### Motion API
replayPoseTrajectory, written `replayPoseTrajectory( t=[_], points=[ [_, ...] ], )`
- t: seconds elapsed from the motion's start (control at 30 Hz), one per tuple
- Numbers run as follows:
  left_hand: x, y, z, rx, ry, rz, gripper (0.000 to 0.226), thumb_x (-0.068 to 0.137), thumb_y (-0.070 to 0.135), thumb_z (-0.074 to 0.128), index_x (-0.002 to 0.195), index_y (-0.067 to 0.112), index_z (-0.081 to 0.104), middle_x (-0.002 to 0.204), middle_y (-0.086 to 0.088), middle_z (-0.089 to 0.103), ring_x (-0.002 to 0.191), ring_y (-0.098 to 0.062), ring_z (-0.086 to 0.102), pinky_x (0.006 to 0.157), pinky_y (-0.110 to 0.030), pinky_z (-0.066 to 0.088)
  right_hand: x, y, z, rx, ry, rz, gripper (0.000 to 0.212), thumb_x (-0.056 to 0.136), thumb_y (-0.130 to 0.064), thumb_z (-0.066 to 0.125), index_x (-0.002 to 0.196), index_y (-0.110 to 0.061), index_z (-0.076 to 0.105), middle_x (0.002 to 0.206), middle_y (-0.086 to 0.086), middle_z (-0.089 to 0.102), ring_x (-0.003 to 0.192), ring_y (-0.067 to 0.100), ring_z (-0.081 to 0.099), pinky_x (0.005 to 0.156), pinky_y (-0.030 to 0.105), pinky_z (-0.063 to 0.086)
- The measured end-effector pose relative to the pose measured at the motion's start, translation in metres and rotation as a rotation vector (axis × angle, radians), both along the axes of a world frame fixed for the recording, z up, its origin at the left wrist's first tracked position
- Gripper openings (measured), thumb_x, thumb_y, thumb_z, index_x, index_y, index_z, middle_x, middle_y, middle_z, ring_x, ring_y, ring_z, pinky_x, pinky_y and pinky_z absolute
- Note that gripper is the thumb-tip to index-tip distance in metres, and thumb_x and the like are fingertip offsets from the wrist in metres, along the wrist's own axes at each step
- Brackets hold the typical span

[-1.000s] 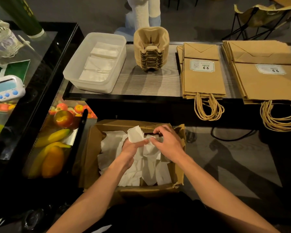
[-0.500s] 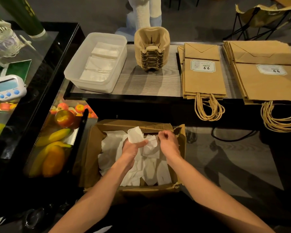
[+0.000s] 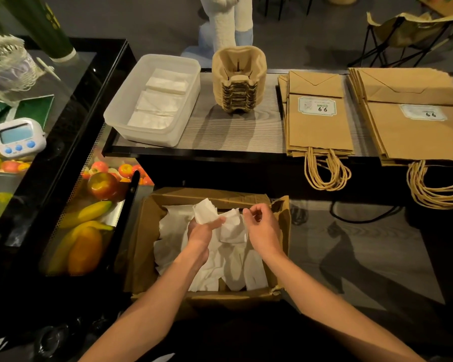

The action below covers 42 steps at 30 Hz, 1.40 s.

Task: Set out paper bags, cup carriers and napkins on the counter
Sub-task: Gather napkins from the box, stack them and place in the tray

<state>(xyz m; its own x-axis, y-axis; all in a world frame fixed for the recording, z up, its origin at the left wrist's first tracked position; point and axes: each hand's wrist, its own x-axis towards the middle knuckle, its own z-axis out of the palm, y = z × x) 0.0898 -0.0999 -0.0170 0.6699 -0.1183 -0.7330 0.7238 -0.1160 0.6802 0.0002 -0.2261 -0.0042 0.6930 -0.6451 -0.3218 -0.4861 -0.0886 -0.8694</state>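
An open cardboard box [image 3: 145,231] on the floor holds several loose white napkins [image 3: 236,267]. Over it, my left hand [image 3: 200,229] grips a small bunch of folded napkins [image 3: 205,210]. My right hand [image 3: 263,228] has curled fingers pinching the right edge of a napkin [image 3: 232,227] that leans against the left thumb. On the counter [image 3: 233,131] stand a clear plastic tub [image 3: 118,118] with flat napkins, a stack of pulp cup carriers [image 3: 238,82], a pile of small paper bags [image 3: 317,131] and a pile of large paper bags [image 3: 419,137].
A glass fruit case [image 3: 89,231] with bananas and apples stands left of the box. A white timer [image 3: 17,137] sits on its black top. Bag handles [image 3: 327,173] hang over the counter's front edge. A cable [image 3: 364,218] lies on the floor; a folding chair [image 3: 408,30] stands beyond.
My right hand drew back from above the left hand's bunch and now sits to the right, fingers curled at a single napkin's edge. The left hand kept its bunch almost still.
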Motion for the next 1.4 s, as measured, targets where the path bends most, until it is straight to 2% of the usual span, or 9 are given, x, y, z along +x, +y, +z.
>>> replayPoseTrajectory(
  t=[0.17,0.33,0.53,0.63,0.8,0.97,1.17,1.33,1.4],
  points=[
    [-0.003,-0.001,-0.005,-0.006,-0.018,0.029,0.062,0.08,0.019,0.086,0.133,0.016,0.053,0.115,-0.004,0.066,0.107,-0.024,0.061,0.094,-0.04,0.047,0.002,0.016,-0.004,0.089,0.228,0.244,0.042,0.09,-0.062,0.063,0.117,-0.03,0.059,0.105,-0.009,0.063,0.094,0.009,0.061,0.072,0.027,0.05],
    [0.001,0.0,-0.001,0.009,-0.003,0.056,0.06,0.081,0.018,0.085,0.131,0.019,0.052,0.116,-0.006,0.064,0.095,-0.022,0.059,0.087,-0.038,0.041,0.004,0.008,-0.01,0.2,0.266,0.233,0.016,0.099,-0.031,0.064,0.112,-0.021,0.066,0.104,0.0,0.067,0.093,0.016,0.062,0.071,0.026,0.048],
    [0.0,0.002,-0.005,0.052,0.039,0.038,0.074,0.078,0.022,0.088,0.138,0.017,0.045,0.12,-0.006,0.06,0.111,-0.029,0.054,0.1,-0.044,0.043,-0.001,-0.003,-0.009,0.19,0.269,0.223,0.019,0.102,-0.036,0.055,0.113,-0.025,0.065,0.108,0.001,0.063,0.093,0.015,0.06,0.076,0.031,0.047],
    [-0.004,-0.001,-0.005,0.032,0.058,0.033,0.067,0.078,0.022,0.088,0.132,0.017,0.048,0.111,-0.007,0.065,0.103,-0.028,0.06,0.094,-0.042,0.048,-0.001,0.007,-0.008,0.215,0.268,0.275,0.046,0.09,-0.061,0.062,0.125,-0.032,0.055,0.117,-0.005,0.06,0.104,0.015,0.059,0.078,0.032,0.05],
    [0.003,0.0,-0.001,0.037,0.097,0.085,0.069,0.078,0.025,0.088,0.134,0.014,0.049,0.12,-0.011,0.064,0.095,-0.028,0.061,0.066,-0.035,0.047,0.0,0.006,-0.012,0.142,0.311,0.268,0.036,0.098,-0.029,0.066,0.133,-0.024,0.057,0.126,-0.003,0.062,0.106,0.014,0.06,0.083,0.029,0.052],
    [0.005,0.007,-0.006,0.041,0.111,0.135,0.076,0.071,0.025,0.092,0.135,0.013,0.053,0.127,-0.013,0.063,0.118,-0.036,0.058,0.106,-0.056,0.047,-0.006,-0.008,-0.015,0.186,0.293,0.316,0.021,0.098,-0.026,0.065,0.119,-0.022,0.066,0.116,-0.001,0.065,0.1,0.014,0.061,0.088,0.033,0.052],
    [-0.004,0.008,-0.001,-0.088,0.129,0.088,0.051,0.081,0.026,0.086,0.124,0.016,0.062,0.113,-0.014,0.074,0.103,-0.036,0.071,0.092,-0.055,0.059,-0.004,-0.004,-0.025,0.572,0.208,0.162,0.043,0.093,-0.033,0.072,0.132,-0.024,0.057,0.129,0.0,0.063,0.117,0.02,0.06,0.104,0.044,0.051],
    [-0.003,0.011,-0.02,-0.114,0.151,0.059,0.094,0.049,0.061,0.096,0.129,0.025,0.063,0.122,-0.009,0.073,0.111,-0.034,0.069,0.101,-0.056,0.054,0.0,0.002,-0.029,0.539,0.086,-0.021,0.045,0.089,-0.012,0.077,0.127,-0.025,0.056,0.126,0.0,0.063,0.114,0.021,0.062,0.093,0.038,0.057],
    [-0.005,0.014,-0.006,-0.16,0.163,0.05,0.07,0.068,0.052,0.091,0.125,0.021,0.064,0.115,-0.011,0.076,0.109,-0.035,0.071,0.101,-0.056,0.054,-0.002,-0.001,-0.026,0.585,0.035,-0.035,0.057,0.087,-0.009,0.077,0.134,-0.028,0.051,0.128,-0.004,0.059,0.118,0.021,0.058,0.093,0.037,0.057]
  ],
)
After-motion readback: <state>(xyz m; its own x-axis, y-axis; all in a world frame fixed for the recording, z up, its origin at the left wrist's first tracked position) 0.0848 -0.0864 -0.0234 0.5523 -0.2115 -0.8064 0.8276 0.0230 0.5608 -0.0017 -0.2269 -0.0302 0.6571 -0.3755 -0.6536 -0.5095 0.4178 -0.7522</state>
